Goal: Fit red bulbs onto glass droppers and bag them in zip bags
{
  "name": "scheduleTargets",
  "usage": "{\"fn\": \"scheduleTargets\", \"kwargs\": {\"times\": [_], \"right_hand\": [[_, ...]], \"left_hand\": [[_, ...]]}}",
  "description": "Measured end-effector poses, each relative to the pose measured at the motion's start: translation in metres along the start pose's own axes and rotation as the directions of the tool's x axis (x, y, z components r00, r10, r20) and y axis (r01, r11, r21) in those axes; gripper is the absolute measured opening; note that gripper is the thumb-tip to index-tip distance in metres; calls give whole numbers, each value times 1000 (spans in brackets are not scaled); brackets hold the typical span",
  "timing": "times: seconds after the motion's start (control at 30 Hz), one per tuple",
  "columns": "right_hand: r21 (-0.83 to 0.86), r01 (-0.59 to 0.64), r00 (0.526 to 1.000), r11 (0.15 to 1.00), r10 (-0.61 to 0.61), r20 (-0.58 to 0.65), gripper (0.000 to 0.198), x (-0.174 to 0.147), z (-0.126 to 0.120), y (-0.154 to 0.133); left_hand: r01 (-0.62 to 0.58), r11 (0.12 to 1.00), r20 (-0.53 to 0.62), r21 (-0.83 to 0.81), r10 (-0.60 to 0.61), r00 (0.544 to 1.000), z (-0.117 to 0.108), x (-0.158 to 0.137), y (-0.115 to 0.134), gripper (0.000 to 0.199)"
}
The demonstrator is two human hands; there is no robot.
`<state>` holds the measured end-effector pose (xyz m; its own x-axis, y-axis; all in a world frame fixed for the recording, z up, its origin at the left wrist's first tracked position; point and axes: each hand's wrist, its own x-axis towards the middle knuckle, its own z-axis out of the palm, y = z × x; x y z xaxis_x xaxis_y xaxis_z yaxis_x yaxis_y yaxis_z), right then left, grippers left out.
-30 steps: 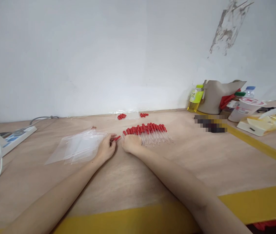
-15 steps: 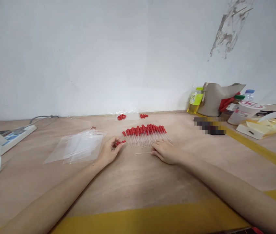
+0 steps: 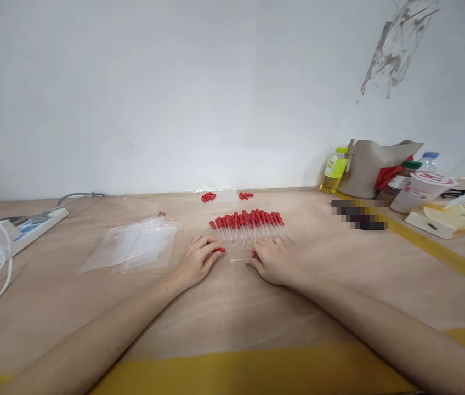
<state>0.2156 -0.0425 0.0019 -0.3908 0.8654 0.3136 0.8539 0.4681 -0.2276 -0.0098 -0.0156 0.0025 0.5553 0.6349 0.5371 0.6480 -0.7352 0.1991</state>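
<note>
Between its fingertips my left hand (image 3: 198,260) pinches a red rubber bulb (image 3: 219,250), whose end points right. My right hand (image 3: 272,260) is closed on a thin clear glass tube (image 3: 238,260), which sticks out leftward toward the bulb; a small gap parts the two. Just beyond both hands lies a row of droppers (image 3: 249,222), red bulbs at the far end and clear tubes toward me. The right fingers overlap the near ends of some tubes. More loose red bulbs (image 3: 208,197) lie by the wall in two small groups, on or beside clear plastic.
Clear zip bags (image 3: 137,244) lie flat at left, near a white power strip (image 3: 43,227) with cables. At right stand a yellow-green bottle (image 3: 333,171), a grey bag (image 3: 364,170), a lidded cup (image 3: 421,192) and a tissue pack (image 3: 446,219). Yellow tape (image 3: 216,370) crosses the table's near side.
My left hand has moved right with the red bulb, which now shows nearer the tube. My right hand has shifted slightly left with the glass tube. The view has turned a little.
</note>
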Motion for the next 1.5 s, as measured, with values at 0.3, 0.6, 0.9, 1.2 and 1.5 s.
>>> {"fn": "scheduleTargets", "kwargs": {"times": [0.3, 0.6, 0.9, 1.2, 1.5], "right_hand": [[122, 16, 996, 992, -4, -94, 17, 1, 11, 0], [245, 76, 992, 967, -50, -112, 14, 3, 14, 2], [290, 138, 985, 947, -100, -141, 12, 12, 9, 9], [91, 201, 956, 975, -175, -237, 22, 5, 12, -3], [194, 156, 983, 969, -133, -128, 29, 5, 18, -11]], "left_hand": [[22, 999, 40, -25, -21, 999, 1, 0, 4, 18], [19, 990, 10, -137, -18, 1000, 7, 0, 2, 14], [14, 974, 58, -227, -1, 998, 8, -3, 6, 18], [-38, 984, 69, -173, 51, 996, 7, -3, 8, 21], [-258, 952, 20, -165, 265, 964, 10, -2, 5, 13]]}}
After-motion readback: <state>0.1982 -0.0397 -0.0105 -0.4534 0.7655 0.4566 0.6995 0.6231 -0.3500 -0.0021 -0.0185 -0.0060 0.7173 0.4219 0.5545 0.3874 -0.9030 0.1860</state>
